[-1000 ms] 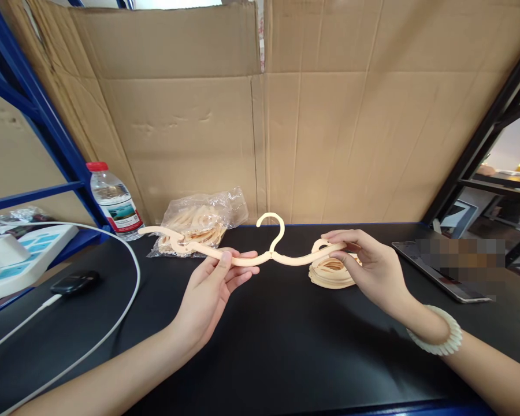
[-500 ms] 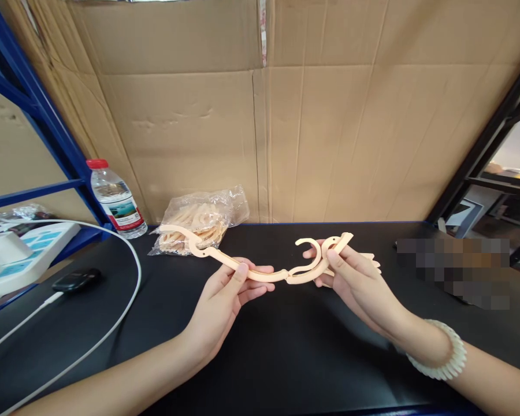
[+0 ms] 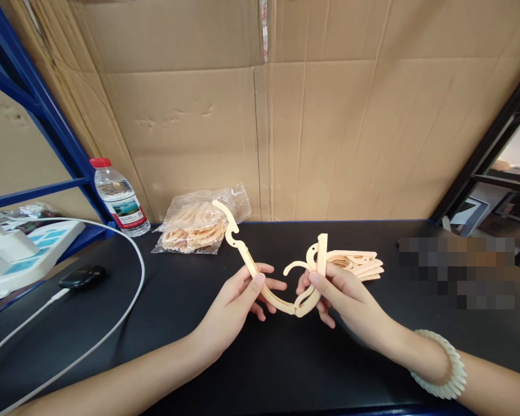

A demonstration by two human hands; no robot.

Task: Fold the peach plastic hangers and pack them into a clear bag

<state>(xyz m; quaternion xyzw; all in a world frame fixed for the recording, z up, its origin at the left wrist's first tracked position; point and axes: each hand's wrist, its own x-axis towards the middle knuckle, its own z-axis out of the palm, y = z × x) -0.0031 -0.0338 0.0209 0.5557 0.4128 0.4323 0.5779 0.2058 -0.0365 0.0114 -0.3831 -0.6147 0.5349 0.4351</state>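
Both my hands hold one beige folding clothes hanger (image 3: 276, 299), bent at its middle joint into a V with the joint lowest. My left hand (image 3: 238, 294) pinches the left arm between thumb and fingers; that arm slants up to a notched, curved end. My right hand (image 3: 342, 289) grips the right arm, where a curved hook piece points left and a straight piece stands upright. Behind my right hand lies a stack of folded beige hangers (image 3: 364, 266) on the black table, partly hidden by the hand.
A clear plastic bag (image 3: 190, 222) of beige pieces lies at the back. Left of it stands a water bottle (image 3: 121, 202) with a red cap. A white cable (image 3: 142, 277) loops by a black device (image 3: 82, 277) and a white power strip (image 3: 47, 242). Cardboard (image 3: 329, 115) stands behind.
The hanger has gone from nearly straight to a V: its joint moved down, the left arm swung up. My right hand moved slightly left and down, uncovering more of the stack.
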